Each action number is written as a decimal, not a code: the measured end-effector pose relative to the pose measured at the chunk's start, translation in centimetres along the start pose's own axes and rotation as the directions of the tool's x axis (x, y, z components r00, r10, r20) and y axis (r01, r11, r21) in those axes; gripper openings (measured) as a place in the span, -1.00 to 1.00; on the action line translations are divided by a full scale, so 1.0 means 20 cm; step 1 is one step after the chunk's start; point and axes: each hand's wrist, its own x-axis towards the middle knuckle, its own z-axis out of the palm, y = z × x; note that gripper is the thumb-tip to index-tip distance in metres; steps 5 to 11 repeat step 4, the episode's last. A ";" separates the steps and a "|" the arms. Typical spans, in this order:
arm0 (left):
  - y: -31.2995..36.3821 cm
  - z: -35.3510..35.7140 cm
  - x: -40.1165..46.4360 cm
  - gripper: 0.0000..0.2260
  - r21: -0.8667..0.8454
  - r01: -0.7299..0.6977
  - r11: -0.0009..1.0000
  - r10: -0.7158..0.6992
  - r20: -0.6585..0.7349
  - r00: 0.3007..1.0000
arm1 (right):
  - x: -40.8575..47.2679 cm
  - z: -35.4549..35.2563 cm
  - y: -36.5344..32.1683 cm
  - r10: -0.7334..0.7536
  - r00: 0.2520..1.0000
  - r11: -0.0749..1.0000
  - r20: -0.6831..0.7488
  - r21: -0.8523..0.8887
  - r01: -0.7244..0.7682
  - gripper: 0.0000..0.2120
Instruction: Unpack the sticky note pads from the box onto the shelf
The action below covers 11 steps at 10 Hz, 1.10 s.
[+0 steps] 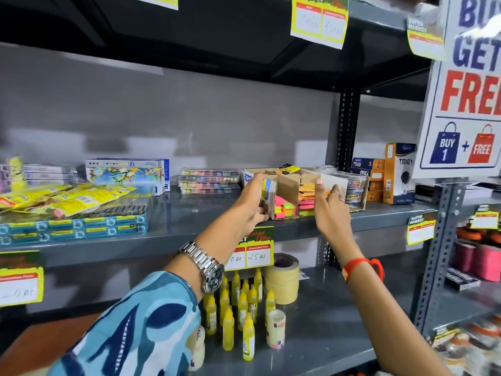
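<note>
The box (287, 191) sits on the shelf (189, 226) between the two hands, the left hand (253, 204) at its left wall, the right hand (329, 210) at its front right. Sticky note pads (284, 208) lie inside, just right of the left hand. Beyond the right hand stand cartons (400, 173); below both hands, glue bottles (238, 308) and tape rolls (282, 278).

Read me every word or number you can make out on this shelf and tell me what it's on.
"GET", "FREE", "BUY 1 + FREE": hanging offer sign
"TRIO": orange carton
"TRIO": dark blue boxes
"Discounted Price", "25 rs": price tag
"SUPER MARKET": shelf-edge tag
"12": pastel box
Top price card, left tag: handwriting blurred.
</note>
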 end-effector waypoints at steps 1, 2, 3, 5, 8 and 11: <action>0.00 0.00 0.00 -0.72 0.051 -0.018 0.999 0.018 -0.001 1.000 | 0.00 -0.03 0.02 -0.005 0.999 0.999 0.034 0.037 0.004 -0.29; 0.01 0.01 -0.02 -0.66 0.212 -0.051 0.976 0.065 -0.058 0.996 | -0.02 -0.07 0.01 -0.081 0.997 0.996 0.008 -0.029 0.081 -0.19; 0.04 -0.02 -0.01 -0.50 0.366 -0.109 0.924 0.158 -0.108 0.981 | -0.04 -0.09 -0.05 -0.199 0.980 0.979 -0.032 -0.061 0.197 -0.26; 0.08 -0.06 -0.05 -0.46 0.535 -0.148 0.832 0.291 -0.192 0.937 | -0.06 -0.08 -0.14 -0.302 0.953 0.952 -0.020 -0.057 0.300 -0.35; 0.08 -0.06 -0.05 -0.46 0.535 -0.148 0.832 0.291 -0.192 0.937 | -0.06 -0.08 -0.14 -0.302 0.953 0.952 -0.020 -0.057 0.300 -0.35; 0.08 -0.06 -0.05 -0.46 0.535 -0.148 0.832 0.291 -0.192 0.937 | -0.06 -0.08 -0.14 -0.302 0.953 0.952 -0.020 -0.057 0.300 -0.35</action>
